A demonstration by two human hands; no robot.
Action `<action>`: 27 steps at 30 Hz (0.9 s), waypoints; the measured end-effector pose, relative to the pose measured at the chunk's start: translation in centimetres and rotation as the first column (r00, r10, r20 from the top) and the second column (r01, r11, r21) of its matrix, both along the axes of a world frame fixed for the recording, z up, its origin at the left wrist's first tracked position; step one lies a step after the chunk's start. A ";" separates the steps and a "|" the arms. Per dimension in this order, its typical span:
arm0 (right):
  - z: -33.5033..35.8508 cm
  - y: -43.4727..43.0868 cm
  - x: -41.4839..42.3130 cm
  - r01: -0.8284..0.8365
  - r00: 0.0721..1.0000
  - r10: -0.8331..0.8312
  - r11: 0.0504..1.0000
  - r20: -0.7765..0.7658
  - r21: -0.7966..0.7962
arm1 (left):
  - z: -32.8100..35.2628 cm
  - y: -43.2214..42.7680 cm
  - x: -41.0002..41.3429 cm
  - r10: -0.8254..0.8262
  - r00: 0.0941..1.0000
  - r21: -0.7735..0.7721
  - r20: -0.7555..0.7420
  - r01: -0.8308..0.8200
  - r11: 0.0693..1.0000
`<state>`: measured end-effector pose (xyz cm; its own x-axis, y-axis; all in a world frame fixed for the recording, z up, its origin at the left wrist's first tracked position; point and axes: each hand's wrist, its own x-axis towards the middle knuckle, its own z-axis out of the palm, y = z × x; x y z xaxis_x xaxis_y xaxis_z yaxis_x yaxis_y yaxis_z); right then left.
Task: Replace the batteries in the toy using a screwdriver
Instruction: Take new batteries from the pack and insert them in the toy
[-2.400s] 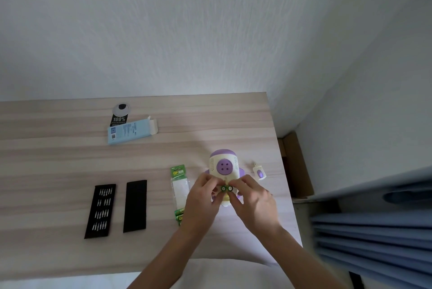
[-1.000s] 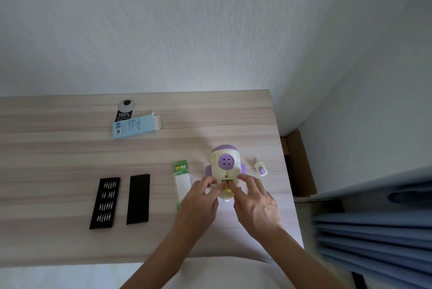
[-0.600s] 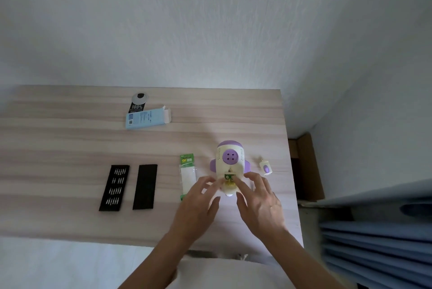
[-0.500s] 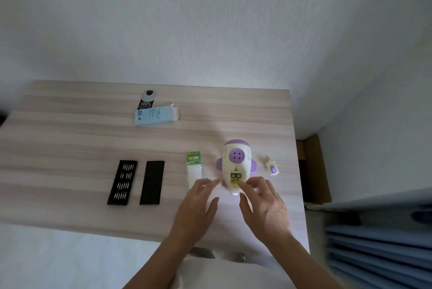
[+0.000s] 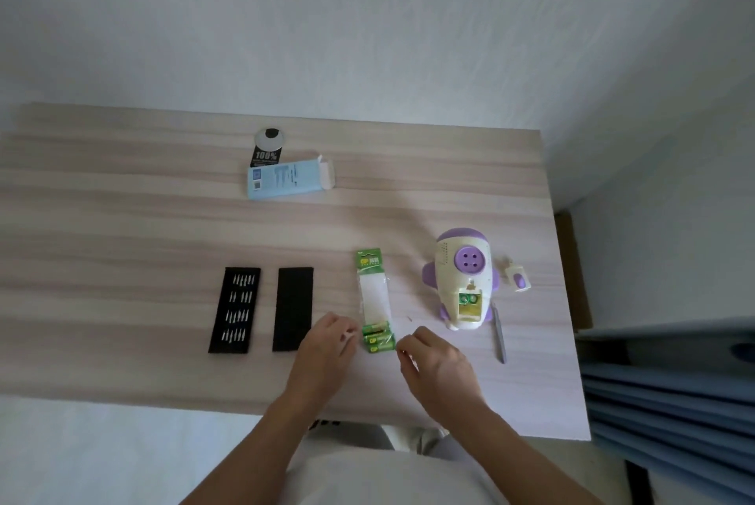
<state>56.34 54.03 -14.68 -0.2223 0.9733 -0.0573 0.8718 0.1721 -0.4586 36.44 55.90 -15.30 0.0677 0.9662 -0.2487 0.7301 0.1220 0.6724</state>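
The white and purple toy (image 5: 461, 280) lies on the wooden table (image 5: 122, 227) with its battery bay open; two green batteries (image 5: 470, 299) sit in it. The small cover (image 5: 518, 279) lies to the toy's right, and the thin screwdriver (image 5: 499, 335) rests near the toy's lower right. A battery pack (image 5: 374, 296) with green batteries at its near end lies left of the toy. My left hand (image 5: 325, 349) and my right hand (image 5: 433, 365) hover on either side of the pack's near end, fingers loosely curled, holding nothing.
Two black bit trays (image 5: 237, 308) (image 5: 292, 306) lie on the left. A light blue box (image 5: 288, 178) and a black tag (image 5: 267, 147) sit toward the back. The table's right edge drops to a blue curtain (image 5: 670, 390).
Both hands have left the toy and moved left and nearer to the battery pack. The toy's bay with its two batteries now shows uncovered. The camera view shifted left.
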 end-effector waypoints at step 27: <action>-2.9 3.8 -6.1 -0.046 0.963 0.038 0.999 0.268 0.026 | -3.5 2.7 -2.5 -0.042 0.999 0.003 -0.026 0.042 0.999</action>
